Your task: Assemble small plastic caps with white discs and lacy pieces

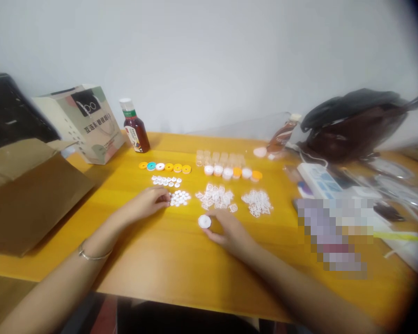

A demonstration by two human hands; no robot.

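Note:
My right hand [231, 229] grips a round white cap [205, 221] between thumb and fingers, its flat face turned up. My left hand [148, 202] is closed with its fingertips at the left edge of a pile of small white discs [181, 198]; whatever is between those fingertips is hidden. Behind that pile lie two short rows of small white pieces [166, 181]. Farther back is a row of yellow, teal and white rings [169, 167]. Loose heaps of white openwork pieces [214, 197] and thin translucent pieces [257, 203] lie beyond my right hand.
White and orange round caps [227, 173] stand in a row before clear cylinders [221, 159]. A sauce bottle [137, 132] and paper bag [97, 125] are back left, an open cardboard box [31, 195] at left. A power strip [318, 181], black bag [358, 120] and second bottle [282, 135] occupy the right.

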